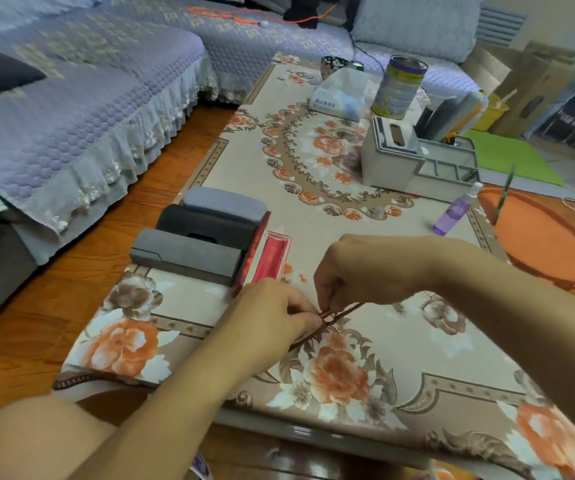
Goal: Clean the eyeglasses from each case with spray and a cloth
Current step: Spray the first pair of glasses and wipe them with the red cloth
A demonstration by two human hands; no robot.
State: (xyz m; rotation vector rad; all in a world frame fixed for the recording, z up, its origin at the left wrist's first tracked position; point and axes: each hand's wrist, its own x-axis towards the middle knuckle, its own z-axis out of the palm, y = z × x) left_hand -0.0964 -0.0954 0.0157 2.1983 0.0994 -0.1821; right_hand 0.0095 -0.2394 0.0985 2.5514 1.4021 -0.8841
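Near the front middle of the surface, you've got both hands on the eyeglasses. Your left hand is pinching the thin reddish frame from the 9 o'clock side, and your right hand is pinching it from 12 o'clock, fingers curled down onto it. The glasses look folded or edge-on, so you mostly see a skinny dark-red line; its long axis runs from about 2 o'clock down to 8 o'clock, held just above the flowery cloth. Can't tell which end is the lens side, it's too thin and blurry.

At 11 o'clock from your hands sits the open red case, and three grey and black cases are lined up just beside it. The purple spray bottle stands tilted at 2 o'clock, well apart.
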